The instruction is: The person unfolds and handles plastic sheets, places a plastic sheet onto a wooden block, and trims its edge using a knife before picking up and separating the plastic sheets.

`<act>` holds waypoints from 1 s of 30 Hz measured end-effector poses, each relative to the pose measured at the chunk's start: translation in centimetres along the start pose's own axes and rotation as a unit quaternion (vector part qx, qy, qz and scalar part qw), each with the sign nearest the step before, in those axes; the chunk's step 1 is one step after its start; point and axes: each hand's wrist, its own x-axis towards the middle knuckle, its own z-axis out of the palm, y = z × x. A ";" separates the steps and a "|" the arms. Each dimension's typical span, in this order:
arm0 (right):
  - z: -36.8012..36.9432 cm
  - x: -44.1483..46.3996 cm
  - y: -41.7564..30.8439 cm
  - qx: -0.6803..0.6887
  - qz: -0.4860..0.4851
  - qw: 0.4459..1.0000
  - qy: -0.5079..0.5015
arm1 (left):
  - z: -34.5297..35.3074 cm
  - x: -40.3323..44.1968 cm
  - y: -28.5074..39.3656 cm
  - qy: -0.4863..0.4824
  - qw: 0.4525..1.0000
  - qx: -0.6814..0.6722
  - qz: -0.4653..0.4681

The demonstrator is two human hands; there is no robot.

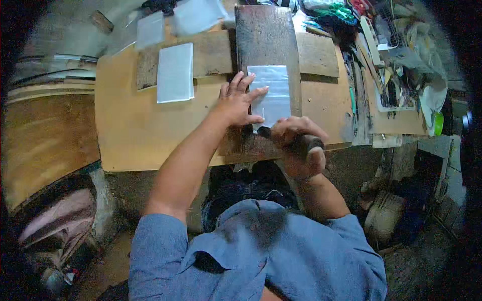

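A whitish, translucent sheet or flat bag lies on a dark wooden board that runs away from the table's front edge. Fingers spread, my left hand presses on the sheet's left side. My right hand is wrapped round a dark, thick-handled tool, whose tip is near the sheet's lower edge; motion blurs it. To the left, a stack of similar white sheets rests partly on a flat brown board.
The tan tabletop spreads under the boards. More pale sheets lie at the back left. Along the right are long tools, a white tray, plastic bags and a green tape roll. A brown panel stands at the left.
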 end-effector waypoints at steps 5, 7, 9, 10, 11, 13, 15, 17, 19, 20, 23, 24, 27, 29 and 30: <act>1.5 -0.2 -3.2 0.064 -0.058 0.996 -0.006 | 0.4 -0.2 -0.3 0.013 1.000 -0.011 0.002; 0.7 -0.2 -2.9 0.040 -0.061 0.997 -0.010 | 0.6 -0.2 -0.3 0.028 0.999 -0.017 0.018; -0.4 -0.1 -2.0 -0.025 0.022 0.999 0.009 | 0.5 -0.2 -0.2 0.021 1.000 0.001 0.009; -0.9 0.0 -1.5 -0.022 0.020 1.000 0.008 | 0.4 -0.2 -0.3 0.022 1.000 0.003 0.009; -1.1 -0.3 -1.8 -0.023 0.019 0.999 0.012 | 0.5 -0.2 -0.2 0.014 1.000 0.003 0.007; -0.8 -0.4 -2.7 -0.012 -0.042 0.999 0.001 | 0.2 0.1 -0.1 0.008 1.000 0.003 0.002; -0.9 -0.6 -3.0 0.003 -0.062 0.998 -0.014 | 0.3 -0.1 -0.2 0.011 1.000 0.000 0.011; -1.8 -0.6 -1.9 -0.030 -0.048 0.998 0.002 | 0.5 -0.1 -0.3 0.013 1.000 0.001 0.012; -1.8 0.0 -2.0 -0.006 -0.049 0.998 0.033 | 0.3 0.0 -0.4 0.022 1.000 0.003 0.015; -2.0 -0.1 -2.2 -0.009 -0.046 0.998 0.043 | 0.3 -0.1 -0.2 0.013 1.000 0.005 0.009; -1.7 -0.1 -3.8 0.007 -0.065 0.998 0.022 | 0.1 0.1 -0.2 0.011 1.000 0.004 0.008; -1.5 -0.4 -4.3 0.027 -0.083 0.996 -0.005 | 0.3 -0.1 -0.3 0.012 1.000 -0.001 0.013; -3.1 -0.4 -3.0 0.000 -0.018 0.998 0.057 | 0.3 -0.1 -0.1 0.012 1.000 0.011 0.006; -3.2 -0.4 -3.1 0.036 -0.028 0.996 0.073 | 0.1 -0.2 0.0 0.010 1.000 0.011 0.008; -3.2 -0.4 -3.1 0.072 -0.036 0.993 0.088 | 0.0 -0.1 0.0 0.007 1.000 0.010 0.008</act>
